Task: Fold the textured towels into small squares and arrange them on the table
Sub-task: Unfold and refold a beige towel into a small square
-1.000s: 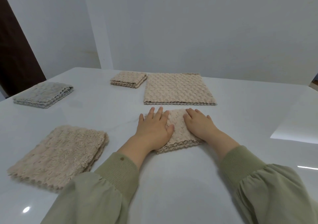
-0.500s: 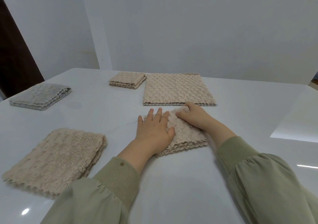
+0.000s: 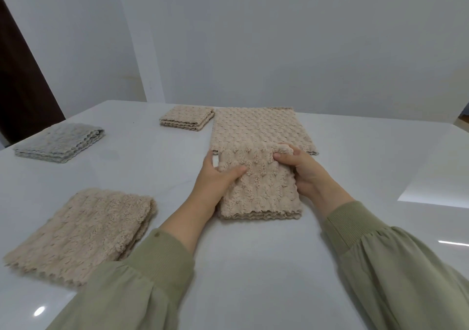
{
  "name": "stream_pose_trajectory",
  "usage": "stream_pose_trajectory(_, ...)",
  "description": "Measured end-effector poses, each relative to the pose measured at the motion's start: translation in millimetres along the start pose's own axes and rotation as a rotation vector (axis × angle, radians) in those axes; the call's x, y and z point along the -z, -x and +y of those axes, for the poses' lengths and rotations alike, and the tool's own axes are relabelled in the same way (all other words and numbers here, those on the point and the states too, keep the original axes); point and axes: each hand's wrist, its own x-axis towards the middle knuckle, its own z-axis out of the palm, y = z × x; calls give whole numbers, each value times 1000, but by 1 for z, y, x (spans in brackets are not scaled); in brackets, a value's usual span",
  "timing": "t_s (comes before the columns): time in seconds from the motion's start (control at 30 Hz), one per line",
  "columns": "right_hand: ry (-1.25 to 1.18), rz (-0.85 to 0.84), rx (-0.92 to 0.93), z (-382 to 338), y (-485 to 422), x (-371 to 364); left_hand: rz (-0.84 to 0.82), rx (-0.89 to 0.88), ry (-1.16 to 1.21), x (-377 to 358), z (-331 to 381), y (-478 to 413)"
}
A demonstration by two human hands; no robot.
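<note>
The folded beige towel lies at the middle of the counter, its near edge down on the surface and its far edge raised a little. Both hands grip it. The left hand has its thumb on top and its fingers curled at the left edge. The right hand pinches the far right corner, thumb above and fingers wrapped round the side.

The plush stack is thick and springy, and the grips sit only at the far end. If the towel is lifted from there, the loose scalloped layers at the near edge may well fan open or slide out of line, spoiling the square. An uneven pull between the two hands could also skew the layers.

Just behind the held towel, nearly touching its raised edge, lies a flat beige towel. Pushing the held towel forward could ruck that one or drag its front edge. Beyond it to the left a small beige square sits finished. Well to the left are a grey folded towel and, nearer, a loosely folded beige towel, which a sweeping sleeve could disturb.
</note>
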Motion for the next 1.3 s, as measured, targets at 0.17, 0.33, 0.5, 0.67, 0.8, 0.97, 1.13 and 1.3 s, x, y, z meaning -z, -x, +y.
stream_pose_trajectory(0.17, -39, -36, -27, 3, 2, -6, -4, 60, 91, 1, -3, -1)
stream_pose_trajectory(0.33, 88, -77, -122, 7, 3, -8, 135, 12, 160, 4, -5, -8)
stream_pose_trajectory(0.5, 209, -103, -68, 11, 1, -9, 207, -91, -27, 7, -9, -15)
stream_pose_trajectory(0.67, 215, 60, 26, 16, -2, -7, 193, -220, -185, 7, -10, -18)
stream_pose_trajectory(0.8, 285, 216, 105, 19, -2, -5, -44, -66, 125, 4, -10, -15)
stream_pose_trajectory(0.97, 175, 245, 83, 13, 3, 1, 18, -88, 150, -11, -9, -15)
stream_pose_trajectory(1.13, -194, 12, -153, 3, 14, 4, 94, -89, 254, -24, -7, -22)
stream_pose_trajectory(1.3, -247, 53, -132, -4, 8, 6, 165, -96, 252, -42, -9, -35)
